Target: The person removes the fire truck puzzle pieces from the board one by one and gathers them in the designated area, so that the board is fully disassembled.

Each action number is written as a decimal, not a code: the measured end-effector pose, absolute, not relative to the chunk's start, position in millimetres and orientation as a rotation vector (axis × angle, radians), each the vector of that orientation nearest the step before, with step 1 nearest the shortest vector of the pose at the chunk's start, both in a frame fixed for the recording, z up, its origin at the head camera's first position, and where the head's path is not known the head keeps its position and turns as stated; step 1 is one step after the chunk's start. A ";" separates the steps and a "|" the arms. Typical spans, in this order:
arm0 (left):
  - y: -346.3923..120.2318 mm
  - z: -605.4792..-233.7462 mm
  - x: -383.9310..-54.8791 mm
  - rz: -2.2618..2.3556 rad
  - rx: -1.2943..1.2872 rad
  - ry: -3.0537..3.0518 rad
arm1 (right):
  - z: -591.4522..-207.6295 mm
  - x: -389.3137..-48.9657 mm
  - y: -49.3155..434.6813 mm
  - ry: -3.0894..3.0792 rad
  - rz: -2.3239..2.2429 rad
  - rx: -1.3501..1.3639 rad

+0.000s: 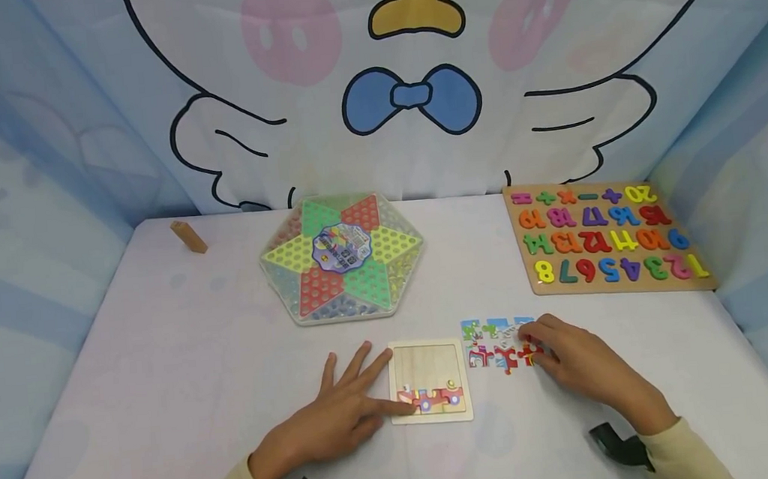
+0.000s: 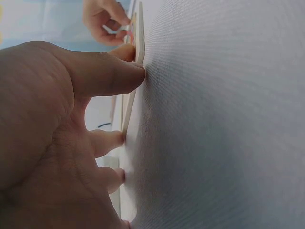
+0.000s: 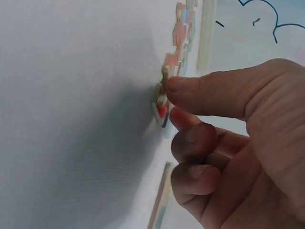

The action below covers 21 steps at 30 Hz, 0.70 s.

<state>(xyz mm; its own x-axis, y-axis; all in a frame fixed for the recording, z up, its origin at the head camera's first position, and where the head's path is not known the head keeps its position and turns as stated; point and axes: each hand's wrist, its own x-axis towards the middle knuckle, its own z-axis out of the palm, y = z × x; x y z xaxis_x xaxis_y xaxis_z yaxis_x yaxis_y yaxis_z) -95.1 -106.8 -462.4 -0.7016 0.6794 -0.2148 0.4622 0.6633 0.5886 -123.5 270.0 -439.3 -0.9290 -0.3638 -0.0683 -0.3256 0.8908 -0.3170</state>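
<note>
A small wooden puzzle tray (image 1: 428, 364) lies on the table, with several pink and purple jigsaw pieces (image 1: 437, 398) fitted along its lower side. My left hand (image 1: 333, 416) is spread at its left; one fingertip touches the upper left edge and the thumb reaches over the lower left corner. To the right of the tray, loose jigsaw pieces (image 1: 497, 328) in blue, green and red lie in two rows. At their right end my right hand (image 1: 579, 359) pinches a red jigsaw piece (image 3: 162, 111) between thumb and index finger, its other fingers curled; part of the piece is hidden.
A hexagonal Chinese checkers board (image 1: 342, 258) lies behind the tray. The wooden number board (image 1: 610, 240) with colourful numerals is at the back right. A small wooden block (image 1: 189, 237) sits at the back left. Printed curtains (image 1: 418, 161) enclose the table.
</note>
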 end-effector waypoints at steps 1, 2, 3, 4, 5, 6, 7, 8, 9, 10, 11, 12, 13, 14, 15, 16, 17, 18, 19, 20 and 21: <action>-106.9 -462.6 -95.1 0.703 0.898 2.462 | -437.7 -123.5 269.7 2.959 -0.458 -0.535; -107.1 -462.8 -95.2 0.699 0.902 2.465 | -435.9 -123.5 269.0 2.990 -0.462 -0.535; -107.3 -463.1 -95.5 0.694 0.904 2.467 | -433.8 -123.7 268.0 3.023 -0.468 -0.533; -107.4 -463.1 -95.6 0.692 0.906 2.469 | -431.4 -123.8 266.1 3.053 -0.479 -0.530; -107.5 -463.2 -95.9 0.689 0.907 2.471 | -428.9 -124.1 263.4 3.074 -0.496 -0.527; -107.7 -462.9 -95.9 0.689 0.909 2.473 | -426.5 -124.4 259.9 3.087 -0.512 -0.536; -107.7 -462.5 -95.9 0.690 0.908 2.474 | -424.3 -124.5 255.2 3.089 -0.525 -0.544; -107.8 -462.2 -96.0 0.692 0.904 2.473 | -422.3 -124.3 249.6 3.083 -0.539 -0.563; -107.9 -461.9 -96.1 0.695 0.902 2.470 | -420.6 -123.9 243.2 3.072 -0.548 -0.584; -107.9 -461.6 -96.1 0.696 0.901 2.468 | -419.6 -123.1 236.2 3.056 -0.554 -0.611; -107.9 -461.4 -96.1 0.697 0.901 2.466 | -418.9 -122.3 228.5 3.035 -0.561 -0.645; -108.0 -461.2 -96.1 0.695 0.902 2.465 | -418.6 -121.3 220.3 3.014 -0.560 -0.688; -108.1 -461.2 -96.2 0.692 0.901 2.464 | -418.7 -120.4 211.8 2.989 -0.553 -0.731; -108.2 -461.2 -96.3 0.690 0.902 2.464 | -419.0 -119.4 203.4 2.957 -0.552 -0.779; -108.4 -461.1 -96.3 0.690 0.903 2.463 | -419.5 -118.5 195.0 2.917 -0.546 -0.821; -108.6 -461.2 -96.3 0.690 0.902 2.461 | -419.9 -117.9 187.0 2.868 -0.545 -0.861; -108.8 -461.2 -96.2 0.691 0.902 2.459 | -420.5 -117.4 179.4 2.822 -0.543 -0.899; -109.1 -461.4 -96.1 0.690 0.907 2.459 | -421.3 -116.9 172.4 2.777 -0.540 -0.933; -109.4 -461.6 -96.0 0.692 0.912 2.457 | -422.5 -116.7 166.2 2.732 -0.541 -0.959; -109.7 -461.8 -95.9 0.695 0.919 2.456 | -423.8 -116.5 160.6 2.693 -0.544 -0.984; -109.9 -462.0 -95.8 0.697 0.926 2.455 | -425.1 -116.4 155.8 2.663 -0.543 -1.006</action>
